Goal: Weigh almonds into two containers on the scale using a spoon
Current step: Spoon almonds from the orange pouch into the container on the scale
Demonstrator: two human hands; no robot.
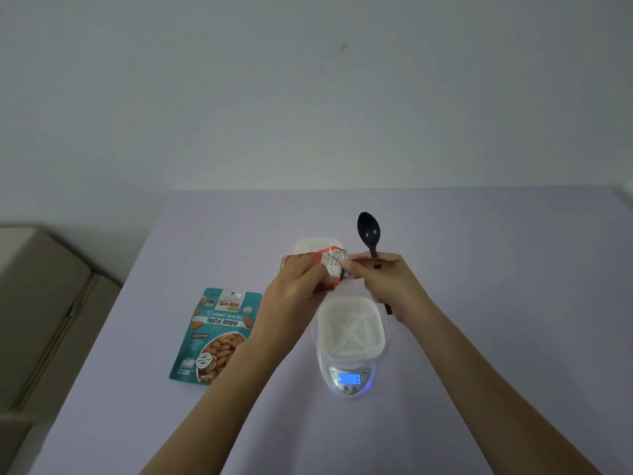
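Head view looks down on a lavender table (pixel 479 303), where both hands meet above the far side of the scale (pixel 349 380). The left hand (pixel 294 286) is curled round a small red packet (pixel 329 265) and grips its crumpled body from the left. The right hand (pixel 387 282) has its fingers wrapped round the handle of a black spoon (pixel 368 231), bowl pointing up and away, while its thumb and fingertips pinch the packet's right edge. Neither hand is free. The packet looks like thin printed film, so it is probably light, soft and a little slippery. It is best held by its body with one hand and pulled at the top seam with the other. Whether it is torn open cannot be told, and its contents are hidden. The spoon seems to be rigid, light plastic and is sensibly held low on the handle, though sharing that hand with the packet likely weakens both holds. A white slotted container (pixel 352 332) sits empty on the scale, whose lit display reads zero. A second white container (pixel 318 244) stands beyond it, partly hidden by the packet. A teal pouch (pixel 219 334) marked roasted almonds lies flat on the table left of the scale, beside the left forearm and untouched. Loose almonds would be hard and apt to roll.
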